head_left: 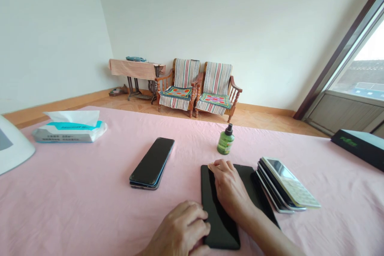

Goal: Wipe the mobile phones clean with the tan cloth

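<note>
- The black tablet (220,224) lies flat on the pink cloth (99,216), directly in front of the person, its long axis running roughly away from the body, so one short edge faces the person and the other faces the spray bottle (225,144).
- Both hands touch it, so neither is nearer; what differs is the end each one is at.
- The right hand (226,182) is over the far end, its fingers bunched and pressed down close to the far left corner. A small pale scrap (210,167) shows under the fingertips, pinched there; its material is too small to tell.
- The right forearm slants in from the near right, across the tablet's long axis, and hides part of the dark surface. Whether the dark panel on the right belongs to the same piece cannot be told.
- The left hand (183,228) is at the near end, on the left long edge, with its fingers curled against that side. Whether the thumb closes on the tablet from below cannot be told.
- To the right, just beside the dark surface, is a fanned stack of phones (291,184).
- To the left, well apart from the tablet, a smaller phone pile (153,162) lies beyond the left hand.
</note>
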Demonstrator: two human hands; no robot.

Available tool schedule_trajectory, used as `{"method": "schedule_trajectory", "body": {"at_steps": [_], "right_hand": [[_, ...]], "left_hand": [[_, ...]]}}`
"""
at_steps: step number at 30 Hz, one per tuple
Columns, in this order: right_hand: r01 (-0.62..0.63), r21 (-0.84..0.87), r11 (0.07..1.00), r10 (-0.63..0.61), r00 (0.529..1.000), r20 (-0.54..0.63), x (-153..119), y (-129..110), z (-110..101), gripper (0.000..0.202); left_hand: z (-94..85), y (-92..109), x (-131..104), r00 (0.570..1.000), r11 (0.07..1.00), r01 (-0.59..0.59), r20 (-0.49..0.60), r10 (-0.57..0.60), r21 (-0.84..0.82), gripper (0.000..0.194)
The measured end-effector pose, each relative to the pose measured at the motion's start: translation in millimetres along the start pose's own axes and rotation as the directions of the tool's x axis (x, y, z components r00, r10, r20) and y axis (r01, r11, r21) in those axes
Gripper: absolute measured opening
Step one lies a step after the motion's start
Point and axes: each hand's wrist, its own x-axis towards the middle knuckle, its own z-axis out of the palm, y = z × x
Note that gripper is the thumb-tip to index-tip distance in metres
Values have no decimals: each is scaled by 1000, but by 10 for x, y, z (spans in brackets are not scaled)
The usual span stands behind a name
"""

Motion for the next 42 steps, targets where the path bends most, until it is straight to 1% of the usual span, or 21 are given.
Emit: {"method": "schedule_trajectory", "body": {"at_steps": [3, 7, 9, 13, 15, 20, 24, 26, 31, 34, 38, 42], "right_hand": [[35, -10, 999, -35, 999, 12, 3, -39, 14, 38], [-13, -59, 998, 15, 1000, 25, 16, -35, 7, 37], [-29, -51, 998, 31, 999, 26, 19, -37, 4, 36], [24, -14, 1000, -24, 999, 29, 14, -65, -5, 39], [35, -30, 999, -34, 999, 33, 15, -64, -12, 36], [-11, -85, 996, 16, 999, 49, 12, -62, 10, 32], [36, -47, 998, -33, 997, 64, 3, -92, 27, 31], [41, -48, 998, -38, 997, 68, 12, -76, 11, 29], [1, -52, 999, 3, 998, 67, 61, -9, -3, 29], [23, -20, 1000, -21, 997, 76, 84, -37, 31, 29], [72, -6, 997, -71, 994, 86, 112, -73, 41, 33], [45, -25, 999, -43, 996, 74, 163, -20, 31, 31]], "left_hand": [[5, -8, 8, 1000, 1000, 10, -3, -10, -1, 24], [3, -21, 2, 1000, 1000, -25, -2, 25, 3, 25], [2, -19, -7, 1000, 1000, -21, -5, 21, -4, 25], [1, -2, -11, 1000, 1000, 21, -10, -21, -17, 26], [2, 3, -10, 1000, 999, 28, -10, -28, -16, 28], [13, 2, -16, 1000, 1000, 12, -28, -12, -18, 25], [24, 7, -21, 999, 1000, 18, -35, -19, -16, 28], [29, 9, -24, 999, 1000, 18, -39, -18, -10, 30], [32, 3, -23, 999, 1000, -4, -39, 4, 1, 27], [22, -12, -12, 999, 1000, -18, -35, 18, 0, 23], [18, -49, -5, 997, 998, -61, -37, 62, 17, 22], [71, -94, 1, 990, 991, -114, -70, 119, 63, 18]]}}
